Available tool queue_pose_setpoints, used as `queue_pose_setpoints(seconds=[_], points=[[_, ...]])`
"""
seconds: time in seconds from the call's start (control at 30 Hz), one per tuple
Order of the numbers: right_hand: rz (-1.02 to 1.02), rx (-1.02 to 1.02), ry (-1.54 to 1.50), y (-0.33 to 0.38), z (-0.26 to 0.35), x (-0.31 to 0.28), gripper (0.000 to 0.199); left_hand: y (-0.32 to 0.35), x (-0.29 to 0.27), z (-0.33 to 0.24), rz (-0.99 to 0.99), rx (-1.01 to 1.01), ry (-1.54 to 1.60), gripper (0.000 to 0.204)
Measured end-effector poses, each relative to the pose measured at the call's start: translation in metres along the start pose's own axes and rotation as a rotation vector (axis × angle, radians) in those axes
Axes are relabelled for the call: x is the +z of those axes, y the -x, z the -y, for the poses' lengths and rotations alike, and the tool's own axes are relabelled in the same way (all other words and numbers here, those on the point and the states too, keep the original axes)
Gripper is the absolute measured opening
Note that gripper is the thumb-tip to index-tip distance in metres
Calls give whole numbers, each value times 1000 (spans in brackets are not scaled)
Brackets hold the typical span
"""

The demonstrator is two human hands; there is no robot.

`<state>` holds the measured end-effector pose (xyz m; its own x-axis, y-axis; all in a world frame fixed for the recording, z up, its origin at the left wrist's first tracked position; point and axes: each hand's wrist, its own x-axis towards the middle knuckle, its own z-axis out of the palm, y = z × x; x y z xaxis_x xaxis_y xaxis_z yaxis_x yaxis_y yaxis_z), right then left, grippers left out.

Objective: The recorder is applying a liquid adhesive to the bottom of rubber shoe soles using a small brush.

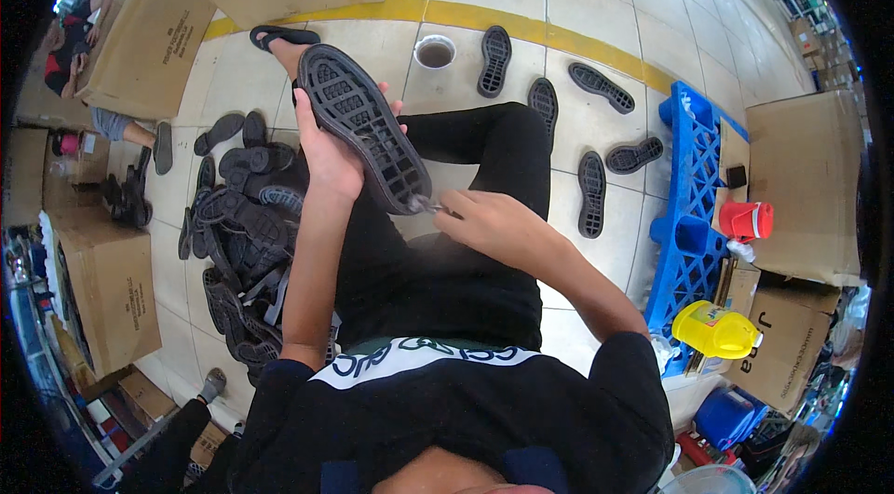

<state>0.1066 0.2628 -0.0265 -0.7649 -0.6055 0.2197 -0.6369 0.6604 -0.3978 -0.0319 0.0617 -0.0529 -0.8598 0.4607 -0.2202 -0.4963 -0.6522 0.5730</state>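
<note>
My left hand (332, 157) is wrapped round the edge of a dark shoe sole (358, 121), holding it tilted above my lap. The sole's face, patterned with a grid of hollow cells, is turned up toward me. At its lower end my right hand (489, 222) is closed in a pinch. A small greyish thing pokes out between those fingertips and meets the sole's rim; its kind is too small to make out. On the floor beyond my knee stands a round white tub (435, 53) with brownish contents.
Several similar soles (591, 191) lie on the tiles to the right. A heap of dark footwear (247, 224) spreads at my left. A blue plastic pallet (684, 233), a yellow jug (715, 330) and cardboard boxes (803, 191) stand at right. Another person (74, 47) is far left.
</note>
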Motion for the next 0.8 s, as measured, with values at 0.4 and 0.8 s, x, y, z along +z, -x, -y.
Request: queue_pose_setpoints(seconds=[0.4, 0.8], points=[[-966, 819, -1486, 107, 18, 80, 12, -117, 49, 125, -408, -150, 81, 65], [-996, 823, -1484, 114, 4, 98, 13, -156, 45, 240, -101, -618, -169, 72]])
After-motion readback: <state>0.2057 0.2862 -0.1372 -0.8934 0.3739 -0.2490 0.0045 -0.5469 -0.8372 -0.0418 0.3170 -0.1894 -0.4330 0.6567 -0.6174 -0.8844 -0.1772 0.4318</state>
